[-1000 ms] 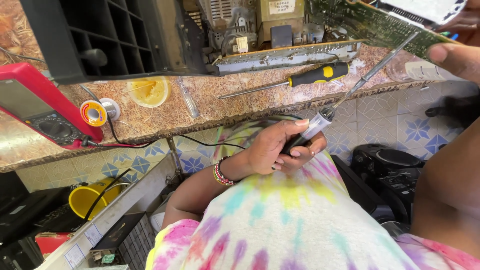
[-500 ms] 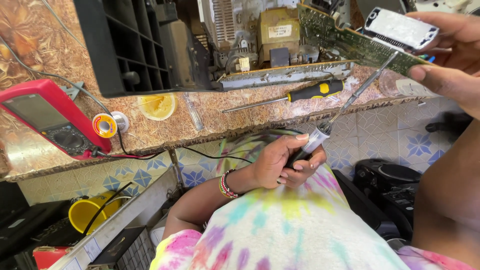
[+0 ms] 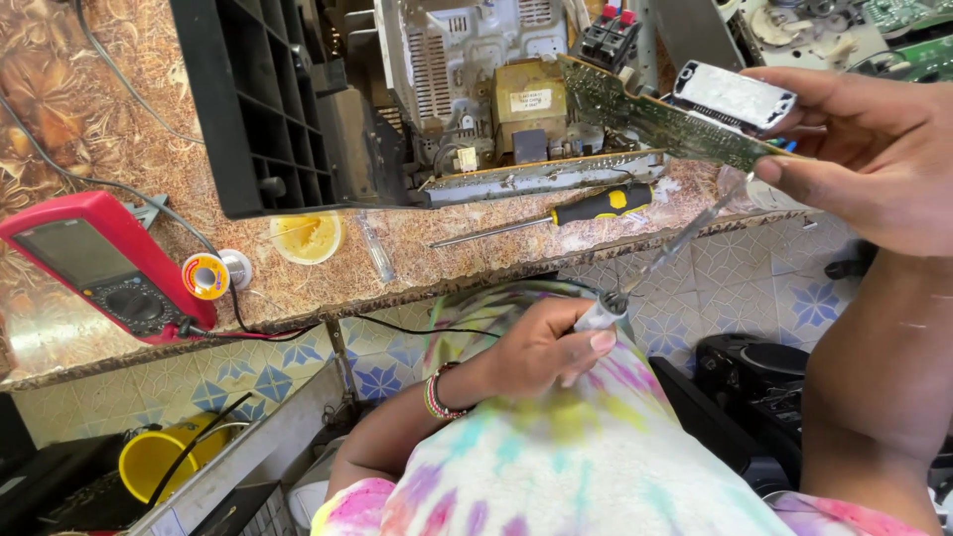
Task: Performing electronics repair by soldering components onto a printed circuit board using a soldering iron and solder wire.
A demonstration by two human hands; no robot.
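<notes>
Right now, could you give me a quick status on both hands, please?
Left hand grips soldering iron. Right hand holds circuit board, iron tip near its edge. Screwdriver lies on counter beneath.

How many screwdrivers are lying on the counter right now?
2. A yellow-and-black-handled screwdriver lies near the counter's front edge below the open chassis, and a small clear-handled one lies to its left beside the yellow flux tin. Others may be hidden among the clutter.

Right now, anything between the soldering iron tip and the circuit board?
Nothing visible. The left hand holds the soldering iron angled up at the circuit board gripped in the right hand. The blurred tip sits just under the board's lower edge. Whether they touch cannot be told.
</notes>
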